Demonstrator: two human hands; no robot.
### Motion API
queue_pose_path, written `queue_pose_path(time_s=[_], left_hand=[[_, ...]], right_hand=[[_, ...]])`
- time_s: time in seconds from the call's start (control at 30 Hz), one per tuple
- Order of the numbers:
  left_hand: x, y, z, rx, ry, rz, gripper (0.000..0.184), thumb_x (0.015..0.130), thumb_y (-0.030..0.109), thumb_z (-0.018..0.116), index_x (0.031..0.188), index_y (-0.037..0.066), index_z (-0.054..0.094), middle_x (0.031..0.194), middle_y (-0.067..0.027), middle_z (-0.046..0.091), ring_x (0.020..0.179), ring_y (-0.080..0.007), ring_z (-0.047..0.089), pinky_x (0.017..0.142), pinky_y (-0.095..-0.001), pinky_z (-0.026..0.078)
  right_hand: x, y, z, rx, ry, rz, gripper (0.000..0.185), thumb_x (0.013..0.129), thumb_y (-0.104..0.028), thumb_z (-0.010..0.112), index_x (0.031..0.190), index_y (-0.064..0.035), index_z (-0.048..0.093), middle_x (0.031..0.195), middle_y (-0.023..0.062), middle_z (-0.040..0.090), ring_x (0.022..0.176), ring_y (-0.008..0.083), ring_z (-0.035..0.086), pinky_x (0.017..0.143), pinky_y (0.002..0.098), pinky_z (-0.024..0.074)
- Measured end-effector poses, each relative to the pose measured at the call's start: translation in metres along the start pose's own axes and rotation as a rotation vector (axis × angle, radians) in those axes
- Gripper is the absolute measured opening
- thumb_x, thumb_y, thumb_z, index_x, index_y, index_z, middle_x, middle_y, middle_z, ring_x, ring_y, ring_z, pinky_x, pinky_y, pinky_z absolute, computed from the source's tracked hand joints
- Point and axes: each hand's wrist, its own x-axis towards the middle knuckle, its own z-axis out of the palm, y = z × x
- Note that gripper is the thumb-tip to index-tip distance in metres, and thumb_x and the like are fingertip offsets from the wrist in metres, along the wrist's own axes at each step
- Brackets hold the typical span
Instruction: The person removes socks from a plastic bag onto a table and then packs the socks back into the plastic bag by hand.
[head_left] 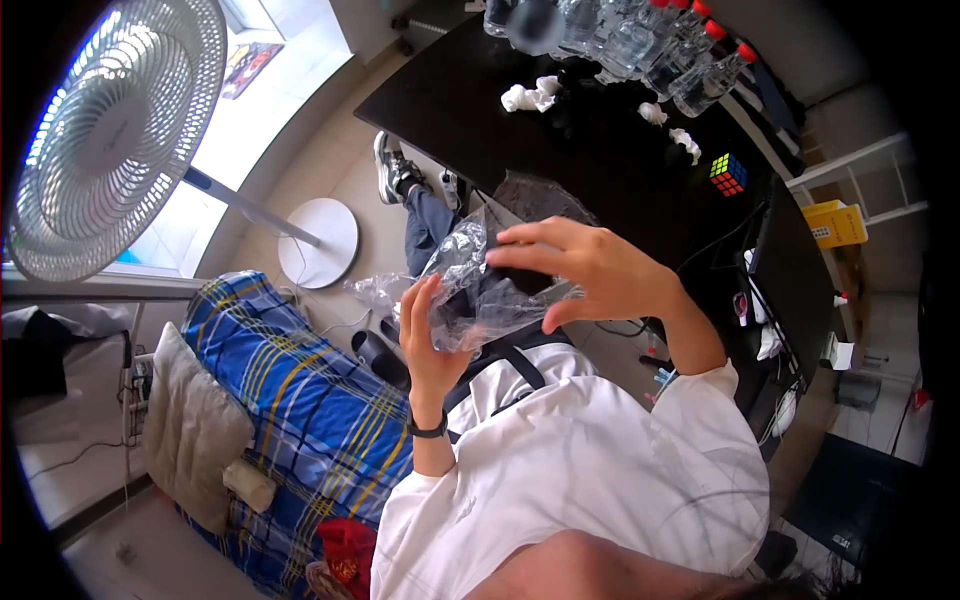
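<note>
Mid-view, crinkled clear plastic point(462, 258) is between our left hand point(428, 335), half open against it at eight o'clock, and our right hand point(612, 268), thumb and fingers spread at three. A puzzle cube point(728, 174) rests on the worktop point(620, 165) toward two.

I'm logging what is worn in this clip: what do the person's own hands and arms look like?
Both the left hand and the right hand are ungloved. A dark wristband circles the left wrist; none shows on the right. The sleeves are white and short, leaving the forearms bare.
</note>
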Motion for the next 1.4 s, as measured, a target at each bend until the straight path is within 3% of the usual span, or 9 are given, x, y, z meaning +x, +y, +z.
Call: queue_pose_path(time_s=[0.13, 0.2, 0.37, 0.47, 0.73, 0.93, 1.07, 1.17, 1.4], left_hand=[[-0.006, -0.004, -0.003, -0.029, 0.018, -0.035, 0.081, 0.070, 0.027, 0.092, 0.138, 0.003, 0.055, 0.130, -0.0179, 0.058, 0.115, -0.0345, 0.061, 0.098, -0.0411, 0.051], [-0.007, -0.005, -0.007, -0.015, 0.006, -0.041, 0.080, 0.070, 0.023, 0.092, 0.138, 0.003, 0.055, 0.132, -0.0177, 0.057, 0.116, -0.0341, 0.061, 0.099, -0.0413, 0.051], [-0.012, -0.006, -0.010, 0.000, 0.026, -0.041, 0.080, 0.070, 0.019, 0.092, 0.139, 0.004, 0.055, 0.132, -0.0172, 0.057, 0.116, -0.0334, 0.061, 0.100, -0.0410, 0.051], [-0.012, -0.006, -0.012, -0.001, 0.041, -0.066, 0.080, 0.069, 0.016, 0.091, 0.138, 0.003, 0.055, 0.132, -0.0170, 0.057, 0.117, -0.0333, 0.061, 0.100, -0.0408, 0.051], [-0.012, -0.007, -0.017, 0.000, 0.056, -0.068, 0.079, 0.067, 0.012, 0.091, 0.137, 0.004, 0.056, 0.130, -0.0161, 0.058, 0.113, -0.0327, 0.063, 0.098, -0.0409, 0.052], [-0.010, -0.014, -0.010, -0.031, 0.042, -0.076, 0.081, 0.065, 0.011, 0.090, 0.138, 0.004, 0.055, 0.131, -0.0163, 0.057, 0.114, -0.0342, 0.062, 0.098, -0.0420, 0.050], [-0.007, -0.014, -0.003, -0.028, 0.022, -0.079, 0.082, 0.065, 0.010, 0.090, 0.138, 0.005, 0.055, 0.131, -0.0165, 0.057, 0.115, -0.0348, 0.062, 0.099, -0.0420, 0.050], [-0.005, -0.011, 0.000, -0.046, 0.017, -0.090, 0.082, 0.065, 0.011, 0.090, 0.139, 0.006, 0.055, 0.131, -0.0161, 0.057, 0.115, -0.0343, 0.062, 0.099, -0.0421, 0.050], [-0.007, -0.003, -0.004, -0.037, 0.016, -0.078, 0.082, 0.065, 0.012, 0.090, 0.139, 0.006, 0.055, 0.131, -0.0161, 0.057, 0.111, -0.0329, 0.064, 0.099, -0.0418, 0.050]], right_hand=[[0.009, 0.040, -0.014, 0.175, 0.170, -0.021, 0.064, 0.085, -0.041, 0.077, 0.142, -0.0177, 0.056, 0.135, 0.0085, 0.060, 0.117, 0.0304, 0.062, 0.099, 0.0411, 0.0512], [0.023, 0.062, -0.028, 0.159, 0.300, 0.295, 0.063, 0.086, -0.034, 0.078, 0.142, -0.0190, 0.056, 0.139, 0.0110, 0.056, 0.120, 0.0322, 0.059, 0.102, 0.0425, 0.0490], [0.047, 0.180, -0.003, -0.508, 0.483, 0.402, 0.072, 0.083, -0.038, 0.081, 0.148, -0.0346, 0.049, 0.154, 0.0202, 0.037, 0.128, 0.0413, 0.046, 0.111, 0.0489, 0.0388], [0.056, 0.213, 0.018, -0.722, 0.399, 0.466, 0.070, 0.080, -0.045, 0.081, 0.144, -0.0413, 0.052, 0.156, 0.0129, 0.038, 0.128, 0.0401, 0.045, 0.102, 0.0549, 0.0465], [0.033, 0.252, 0.033, -0.495, 0.683, 0.388, 0.027, 0.089, -0.028, 0.074, 0.110, -0.0110, 0.070, 0.117, 0.0103, 0.066, 0.105, 0.0332, 0.066, 0.080, 0.0438, 0.0564], [-0.006, 0.204, -0.038, 0.760, 0.873, 0.551, 0.027, 0.100, -0.032, 0.060, 0.110, -0.0065, 0.066, 0.090, 0.0005, 0.062, 0.076, 0.0098, 0.058, 0.060, 0.0239, 0.0474], [-0.012, 0.125, -0.055, 1.368, 0.724, 0.370, 0.036, 0.100, -0.036, 0.058, 0.120, -0.0051, 0.055, 0.087, 0.0043, 0.056, 0.083, 0.0120, 0.054, 0.055, 0.0208, 0.0437], [-0.020, 0.074, -0.042, 1.194, 0.550, 0.466, 0.048, 0.096, -0.046, 0.063, 0.114, -0.0021, 0.057, 0.088, 0.0081, 0.059, 0.074, 0.0132, 0.057, 0.046, 0.0209, 0.0426], [0.001, 0.052, -0.020, 1.044, 0.143, 0.208, 0.058, 0.092, -0.047, 0.070, 0.125, -0.0001, 0.060, 0.113, 0.0195, 0.069, 0.103, 0.0232, 0.071, 0.052, 0.0228, 0.0535]])
